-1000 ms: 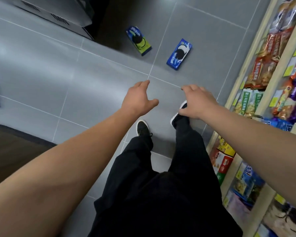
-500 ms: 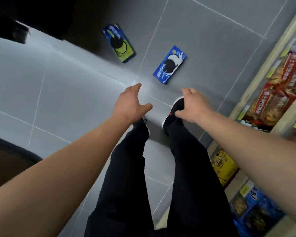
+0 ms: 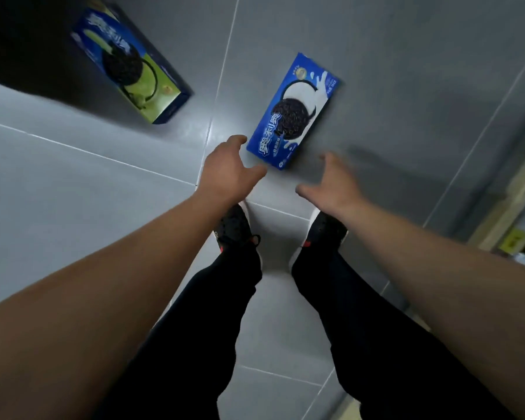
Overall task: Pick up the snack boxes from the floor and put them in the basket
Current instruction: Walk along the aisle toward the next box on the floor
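Stance: the person bends forward over two black shoes [image 3: 238, 227] planted on the grey tiled floor [image 3: 73, 207], which puts both arms within reach of what lies ahead of the toes.
Left hand: the left hand [image 3: 229, 169] hangs just short of the near corner of a box, fingers spread and loosely curved, thumb out, holding nothing; it looks shaped to take the box by its left edge.
Right hand: the right hand [image 3: 335, 184] is also empty, fingers apart and somewhat blurred, off to the right of the same box and not touching it, likely ready to close on the other side.
Nearest target: the blue snack box [image 3: 291, 112] lies flat, face up, just beyond the hands and angled away to the right, so its near end is the easy place to grasp.
Second target: the green-and-blue snack box [image 3: 131, 63] lies flat farther off to the left, partly in shadow, well apart from both hands.
Shelf edge: a shelf [image 3: 519, 213] runs along the right border.
Basket: not in view.
Progress: judging by this, no box is lifted yet.
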Demonstrator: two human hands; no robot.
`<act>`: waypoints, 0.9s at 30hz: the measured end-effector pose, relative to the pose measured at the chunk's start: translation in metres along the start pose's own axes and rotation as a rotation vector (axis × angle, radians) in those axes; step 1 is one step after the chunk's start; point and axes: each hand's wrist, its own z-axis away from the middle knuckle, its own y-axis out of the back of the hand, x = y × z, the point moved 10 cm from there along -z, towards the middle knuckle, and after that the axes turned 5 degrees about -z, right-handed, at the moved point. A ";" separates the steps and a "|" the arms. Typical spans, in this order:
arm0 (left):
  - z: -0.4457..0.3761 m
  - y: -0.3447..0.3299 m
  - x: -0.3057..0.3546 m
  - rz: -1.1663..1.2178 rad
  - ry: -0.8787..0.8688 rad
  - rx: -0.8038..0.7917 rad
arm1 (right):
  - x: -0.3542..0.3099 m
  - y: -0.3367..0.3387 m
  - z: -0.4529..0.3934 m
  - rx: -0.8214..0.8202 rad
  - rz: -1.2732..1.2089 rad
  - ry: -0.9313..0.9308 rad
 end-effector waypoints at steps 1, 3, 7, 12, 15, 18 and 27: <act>-0.016 -0.006 -0.005 0.016 0.006 0.004 | 0.006 -0.006 -0.014 0.009 -0.039 -0.021; -0.048 -0.022 -0.014 0.062 0.019 -0.003 | 0.015 -0.019 -0.042 0.037 -0.142 -0.046; -0.102 -0.049 -0.028 0.113 0.043 -0.065 | 0.014 -0.040 -0.086 -0.004 -0.421 -0.086; -0.139 -0.078 -0.035 0.249 0.044 -0.143 | 0.013 -0.059 -0.115 -0.087 -0.755 -0.125; -0.135 -0.084 -0.041 0.349 0.075 -0.175 | 0.011 -0.062 -0.113 -0.150 -0.828 -0.121; -0.119 -0.083 -0.056 0.552 0.187 -0.204 | 0.010 -0.065 -0.104 -0.208 -0.877 -0.140; -0.083 -0.036 -0.041 0.147 0.063 -0.057 | 0.001 -0.022 -0.071 0.044 -0.246 -0.017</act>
